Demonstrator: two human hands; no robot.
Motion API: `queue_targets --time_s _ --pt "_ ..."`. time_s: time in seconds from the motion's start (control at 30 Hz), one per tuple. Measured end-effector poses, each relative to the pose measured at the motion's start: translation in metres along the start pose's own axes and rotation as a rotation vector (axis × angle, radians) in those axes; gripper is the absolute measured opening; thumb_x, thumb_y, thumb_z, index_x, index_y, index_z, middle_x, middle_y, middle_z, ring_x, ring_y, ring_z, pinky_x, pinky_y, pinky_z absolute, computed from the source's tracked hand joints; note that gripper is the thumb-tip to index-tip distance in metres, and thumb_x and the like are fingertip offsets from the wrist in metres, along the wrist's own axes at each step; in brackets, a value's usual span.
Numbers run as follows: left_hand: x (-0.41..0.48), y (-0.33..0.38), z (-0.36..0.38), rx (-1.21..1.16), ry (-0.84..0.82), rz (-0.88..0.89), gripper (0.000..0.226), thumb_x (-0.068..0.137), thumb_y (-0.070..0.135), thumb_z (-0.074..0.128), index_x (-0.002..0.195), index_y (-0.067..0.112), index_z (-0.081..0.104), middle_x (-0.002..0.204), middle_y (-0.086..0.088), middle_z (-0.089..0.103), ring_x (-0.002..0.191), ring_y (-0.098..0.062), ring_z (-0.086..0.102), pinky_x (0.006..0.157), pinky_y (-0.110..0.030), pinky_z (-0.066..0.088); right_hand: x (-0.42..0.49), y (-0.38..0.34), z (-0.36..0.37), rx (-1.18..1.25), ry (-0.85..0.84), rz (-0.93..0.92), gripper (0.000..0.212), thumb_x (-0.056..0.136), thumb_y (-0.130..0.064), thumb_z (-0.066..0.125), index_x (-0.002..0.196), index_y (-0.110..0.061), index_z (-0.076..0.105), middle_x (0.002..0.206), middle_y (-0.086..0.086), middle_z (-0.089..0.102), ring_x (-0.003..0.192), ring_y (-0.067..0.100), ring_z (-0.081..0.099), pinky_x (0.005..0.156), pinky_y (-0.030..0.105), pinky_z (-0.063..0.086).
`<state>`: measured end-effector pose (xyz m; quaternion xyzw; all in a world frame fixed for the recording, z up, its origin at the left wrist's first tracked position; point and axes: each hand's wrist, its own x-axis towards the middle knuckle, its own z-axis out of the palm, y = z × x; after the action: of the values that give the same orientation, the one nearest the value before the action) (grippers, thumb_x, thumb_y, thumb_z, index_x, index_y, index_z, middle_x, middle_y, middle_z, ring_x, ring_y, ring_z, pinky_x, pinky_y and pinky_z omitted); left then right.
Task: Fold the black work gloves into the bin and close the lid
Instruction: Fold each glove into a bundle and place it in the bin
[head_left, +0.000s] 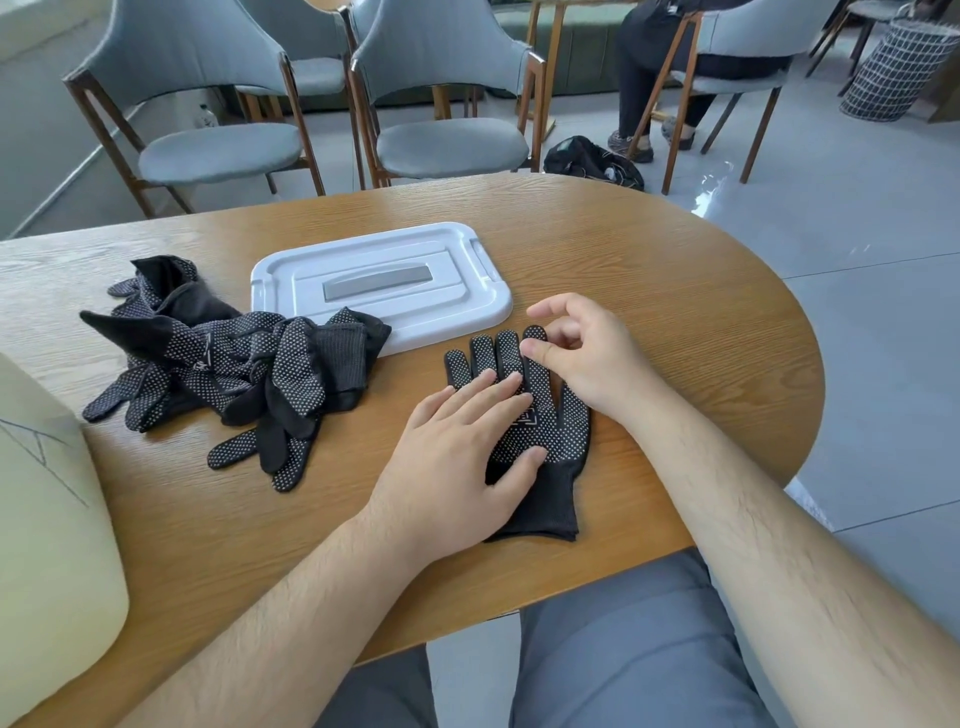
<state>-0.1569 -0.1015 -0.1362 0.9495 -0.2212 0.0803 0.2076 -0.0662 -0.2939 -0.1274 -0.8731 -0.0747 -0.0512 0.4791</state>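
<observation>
One black knit work glove with white dots (566, 431) lies flat, dotted side up, near the front edge of the desk (675, 322). Its fingers point to the far edge and its cuff points toward me. My left grip (457, 457) lies released and flat on it, straight fingers pressing across the palm, thumb near the cuff. My right grip (587, 358) sits at the glove's fingertips, loosely curled and grasping nothing. Its thumb tip touches the glove's rightmost long finger.

A tangled heap of more black dotted gloves (234, 364) lies toward the left edge, apart from both grips. It overlaps the near corner of a white rectangular plastic lid with a grey handle (379, 280), which lies flat mid-desk. A pale cream plastic container (47, 519), partly out of frame, stands at the desk's left edge.
</observation>
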Motion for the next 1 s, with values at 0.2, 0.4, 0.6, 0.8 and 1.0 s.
queue_targets --time_s 0.2,0.4,0.6,0.8,1.0 --pt "-0.001 0.0 -0.002 -0.016 0.033 0.029 0.054 0.097 0.058 0.04 0.144 0.034 0.052 0.157 0.02 0.038 0.151 0.001 0.021 0.123 -0.036 0.02 -0.004 -0.003 -0.001 -0.013 0.041 0.007 0.027 0.089 -0.035 0.078 0.112 -0.034 0.062 0.078 -0.017 0.067 0.074 -0.001 0.058 0.076 0.023 0.046" --pt "-0.005 0.003 -0.005 -0.033 -0.005 0.229 0.043 0.102 0.047 0.045 0.139 0.032 0.06 0.151 0.02 0.048 0.149 -0.001 0.03 0.121 -0.029 0.023 -0.021 0.002 -0.018 -0.201 0.131 -0.04 0.018 0.104 -0.033 0.052 0.111 -0.024 0.066 0.107 -0.009 0.06 0.096 0.001 0.056 0.09 0.025 0.049" --pt "-0.003 0.001 -0.004 -0.025 -0.033 0.2 0.043 0.099 0.051 0.044 0.135 0.035 0.062 0.149 0.025 0.048 0.146 0.002 0.032 0.117 -0.025 0.022 -0.056 0.014 -0.024 -0.408 0.061 -0.143 0.027 0.091 -0.046 0.058 0.102 -0.027 0.073 0.105 -0.013 0.058 0.109 0.013 0.052 0.101 0.04 0.045" --pt "-0.004 0.002 -0.005 -0.024 -0.042 0.202 0.043 0.099 0.051 0.044 0.136 0.036 0.061 0.149 0.026 0.048 0.146 0.003 0.031 0.117 -0.022 0.02 -0.062 0.006 -0.025 -0.357 0.017 -0.224 0.024 0.097 -0.045 0.048 0.1 -0.028 0.063 0.096 -0.016 0.062 0.094 0.011 0.057 0.087 0.041 0.05" --pt "-0.004 0.002 -0.006 -0.026 -0.04 0.205 0.042 0.099 0.049 0.045 0.135 0.035 0.061 0.149 0.024 0.049 0.146 0.002 0.032 0.117 -0.024 0.022 -0.063 0.005 -0.028 -0.227 -0.009 -0.134 0.015 0.101 -0.036 0.058 0.115 -0.032 0.06 0.097 -0.011 0.066 0.079 -0.006 0.057 0.069 0.015 0.037"
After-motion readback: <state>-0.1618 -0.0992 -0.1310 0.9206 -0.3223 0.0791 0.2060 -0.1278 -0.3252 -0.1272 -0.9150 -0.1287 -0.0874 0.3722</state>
